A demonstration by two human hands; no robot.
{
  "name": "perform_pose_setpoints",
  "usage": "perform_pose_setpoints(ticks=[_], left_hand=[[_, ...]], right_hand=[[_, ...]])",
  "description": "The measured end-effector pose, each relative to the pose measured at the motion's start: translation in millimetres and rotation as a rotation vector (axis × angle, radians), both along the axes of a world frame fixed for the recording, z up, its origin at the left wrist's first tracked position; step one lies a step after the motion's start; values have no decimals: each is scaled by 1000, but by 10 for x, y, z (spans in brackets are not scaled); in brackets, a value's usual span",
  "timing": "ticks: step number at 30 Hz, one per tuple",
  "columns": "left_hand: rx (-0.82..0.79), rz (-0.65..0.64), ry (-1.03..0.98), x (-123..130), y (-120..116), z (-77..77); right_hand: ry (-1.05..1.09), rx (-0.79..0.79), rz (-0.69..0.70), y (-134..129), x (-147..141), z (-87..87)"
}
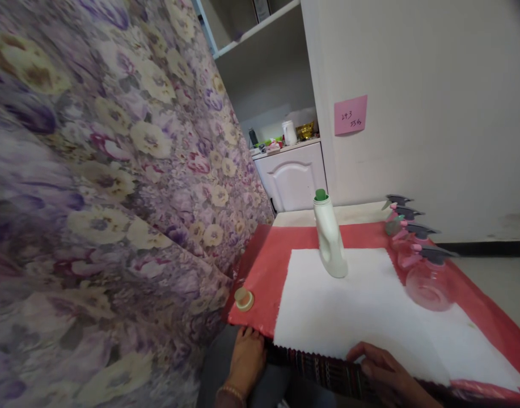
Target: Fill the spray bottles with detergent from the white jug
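My left hand (248, 356) rests against the front left edge of the red table cover (262, 272), its foreshortened fingers slightly apart and seemingly empty. At the front edge of the white cloth (328, 309) lies my right hand (381, 365), fingers loosely extended with nothing between them. A pale green-white plastic bottle (330, 241) with a moulded handle and a green spout (321, 194) stands upright on the white cloth, beyond both hands. Nearest to my left hand is a pale, round bottle cap (244, 299) on the red cover.
Several clear spray bottles (430, 283) with grey and pink trigger heads line the table's right side. A floral curtain (127, 198) hangs along the left. Behind stands a white cabinet (291, 170) with small items on it; a pink note (350, 115) is on the wall.
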State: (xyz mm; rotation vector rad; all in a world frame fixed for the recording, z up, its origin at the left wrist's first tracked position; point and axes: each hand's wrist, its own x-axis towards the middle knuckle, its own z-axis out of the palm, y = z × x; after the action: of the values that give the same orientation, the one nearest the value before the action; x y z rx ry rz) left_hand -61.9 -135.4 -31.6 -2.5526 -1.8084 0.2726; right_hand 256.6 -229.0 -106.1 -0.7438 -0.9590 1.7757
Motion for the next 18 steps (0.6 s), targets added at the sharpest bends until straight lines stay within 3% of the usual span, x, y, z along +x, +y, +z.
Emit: perform_pose_setpoints(ticks=[8,13,18], left_hand=[[50,-3,-89,-67,-57,38],[83,-10,-137,-90,-148,24],[98,17,-189,-32,-178,22]], right_hand=[[65,12,-9,-36,-40,207],[88,22,-29,-48,-57,206],[-37,67,12,-35,-44,181]])
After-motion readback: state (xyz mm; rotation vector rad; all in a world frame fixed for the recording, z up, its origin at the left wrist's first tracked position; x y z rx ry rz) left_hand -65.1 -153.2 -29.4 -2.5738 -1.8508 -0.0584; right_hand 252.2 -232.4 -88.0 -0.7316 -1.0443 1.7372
